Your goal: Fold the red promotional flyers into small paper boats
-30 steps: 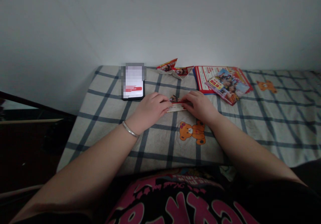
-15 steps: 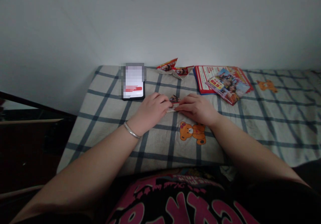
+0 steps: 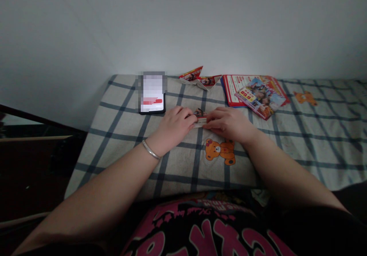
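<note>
A small folded piece of printed paper (image 3: 200, 118) lies on the checked cloth (image 3: 183, 160), mostly covered by my hands. My left hand (image 3: 174, 128), with a silver bracelet on its wrist, has its fingers curled and pressed on the paper's left end. Pressing down on the right end is my right hand (image 3: 229, 124), its fingers held together. Only a narrow red and white strip of the paper shows between the two hands.
A phone (image 3: 152, 95) with a lit screen lies to the upper left of my hands. A folded paper shape (image 3: 199, 78) sits by the wall. Printed leaflets (image 3: 255, 91) are stacked at the upper right. The cloth's left edge drops to a dark floor.
My right hand has slid left along the paper, so less of the white strip shows. My left hand has barely moved.
</note>
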### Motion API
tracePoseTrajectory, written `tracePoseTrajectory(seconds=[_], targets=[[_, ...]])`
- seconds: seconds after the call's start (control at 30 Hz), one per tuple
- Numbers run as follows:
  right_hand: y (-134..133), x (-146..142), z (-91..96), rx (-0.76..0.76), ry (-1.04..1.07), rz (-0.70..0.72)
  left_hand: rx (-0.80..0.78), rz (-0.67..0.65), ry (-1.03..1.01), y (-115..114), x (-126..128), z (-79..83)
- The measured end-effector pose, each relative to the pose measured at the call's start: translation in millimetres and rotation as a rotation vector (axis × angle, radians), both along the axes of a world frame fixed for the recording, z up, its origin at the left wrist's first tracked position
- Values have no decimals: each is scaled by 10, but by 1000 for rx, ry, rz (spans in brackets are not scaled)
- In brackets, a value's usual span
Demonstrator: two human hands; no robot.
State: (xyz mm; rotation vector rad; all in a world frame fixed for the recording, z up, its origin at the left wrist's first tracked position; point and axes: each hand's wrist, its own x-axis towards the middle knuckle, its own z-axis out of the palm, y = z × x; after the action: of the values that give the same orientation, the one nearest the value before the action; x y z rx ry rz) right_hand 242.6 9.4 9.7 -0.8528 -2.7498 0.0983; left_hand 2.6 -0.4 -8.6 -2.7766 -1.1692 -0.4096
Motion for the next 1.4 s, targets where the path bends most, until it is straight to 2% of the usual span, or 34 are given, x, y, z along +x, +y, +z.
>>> tracePoseTrajectory(seconds=[0.33,0.67,1.17,1.4], targets=[[13,201,119,-123,-12,-72,12,-30,-15,35,-30,-26],[-37,315,204,-95,-122,-212,-90,-68,-41,50,-85,-20],[-27,441,256,-156,-163,-280,-194,-139,-74,81,-174,31],[-51,297,226,-9,-33,-279,-281,-151,-55,98,-202,79]])
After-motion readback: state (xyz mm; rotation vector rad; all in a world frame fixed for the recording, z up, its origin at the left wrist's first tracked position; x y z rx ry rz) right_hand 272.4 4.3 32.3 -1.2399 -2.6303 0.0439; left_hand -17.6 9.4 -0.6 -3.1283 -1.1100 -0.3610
